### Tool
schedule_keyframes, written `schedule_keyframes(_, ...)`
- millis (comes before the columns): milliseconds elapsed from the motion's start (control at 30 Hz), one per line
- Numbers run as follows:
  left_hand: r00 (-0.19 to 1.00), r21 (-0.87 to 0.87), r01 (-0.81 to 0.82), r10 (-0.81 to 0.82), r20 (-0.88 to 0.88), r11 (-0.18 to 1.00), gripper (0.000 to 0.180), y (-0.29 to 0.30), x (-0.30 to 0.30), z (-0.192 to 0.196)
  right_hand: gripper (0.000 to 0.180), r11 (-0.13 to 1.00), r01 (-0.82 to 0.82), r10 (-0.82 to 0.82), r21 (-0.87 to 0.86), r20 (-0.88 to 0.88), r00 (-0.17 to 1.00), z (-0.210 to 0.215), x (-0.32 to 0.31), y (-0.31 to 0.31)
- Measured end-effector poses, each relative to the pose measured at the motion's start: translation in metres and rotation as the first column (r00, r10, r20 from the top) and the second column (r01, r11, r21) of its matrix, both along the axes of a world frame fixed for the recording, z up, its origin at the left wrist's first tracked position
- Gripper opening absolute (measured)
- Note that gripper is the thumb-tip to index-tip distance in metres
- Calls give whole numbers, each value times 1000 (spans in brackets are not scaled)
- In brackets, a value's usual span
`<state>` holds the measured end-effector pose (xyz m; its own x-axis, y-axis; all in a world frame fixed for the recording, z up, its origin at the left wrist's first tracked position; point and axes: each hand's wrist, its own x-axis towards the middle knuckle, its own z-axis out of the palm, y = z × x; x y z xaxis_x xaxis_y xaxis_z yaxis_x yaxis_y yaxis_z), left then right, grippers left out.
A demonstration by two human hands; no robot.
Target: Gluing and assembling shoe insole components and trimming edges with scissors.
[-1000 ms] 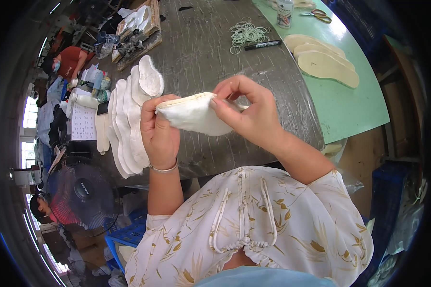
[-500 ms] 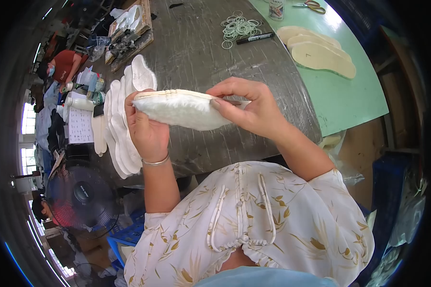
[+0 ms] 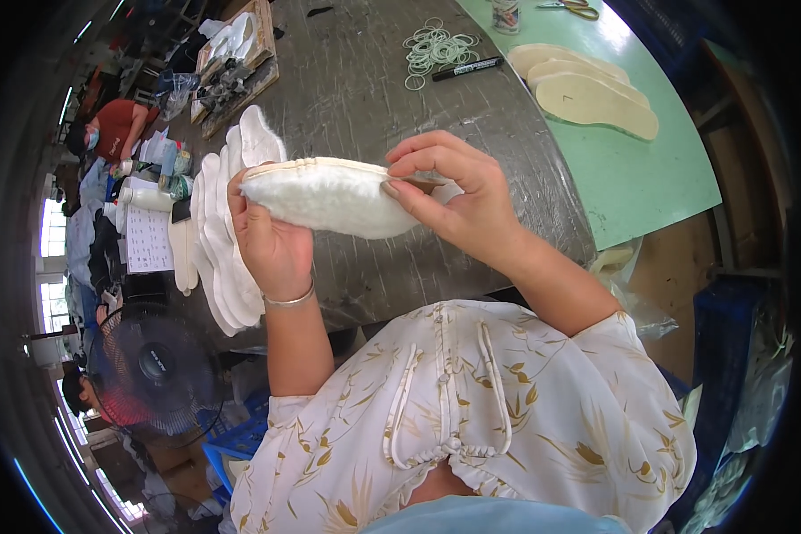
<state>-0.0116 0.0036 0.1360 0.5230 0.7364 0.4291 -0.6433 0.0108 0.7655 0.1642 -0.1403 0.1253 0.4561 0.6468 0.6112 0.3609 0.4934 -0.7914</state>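
Note:
Between my two hands, above the dark table, is a white fluffy insole [image 3: 338, 203], held on edge with its cream backing along the top. My left hand [image 3: 271, 245] grips its left end, thumb in front and fingers behind. At the other end my right hand [image 3: 458, 191] pinches the upper edge between thumb and fingers. Part of that end is hidden behind the right hand. Just left of my left hand lies a row of overlapping white fleecy insoles [image 3: 218, 254].
On the dark table [image 3: 347, 98] lie pale green rubber bands [image 3: 438, 49] and a black marker [image 3: 467, 68]. Cream insoles [image 3: 596, 102], a jar [image 3: 506, 16] and scissors [image 3: 581, 8] rest on the green surface. A fan [image 3: 156, 365] stands left; a person [image 3: 120, 129] works beyond the papers [image 3: 149, 236].
The insole and both hands have shifted slightly left and up in the picture. The grip of each hand looks the same.

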Motion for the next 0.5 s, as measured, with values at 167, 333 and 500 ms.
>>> schedule_keyframes(167, 998, -49, -55, 54, -10, 997, 27, -9, 5, 5, 13, 993, 119, -119, 9, 48, 992, -1, -1, 0)
schedule_keyframes(333, 995, 18, -76, 77, -57, 997, 38, -2, -1, -1, 15, 964, 254, -260, 74, 100, 960, -11, -3, 4)
schedule_keyframes(500, 997, 27, -68, 69, -43, 997, 37, 0, -3, -3, 15, 961, 276, -276, 8, 73, 958, -8, -3, 3)
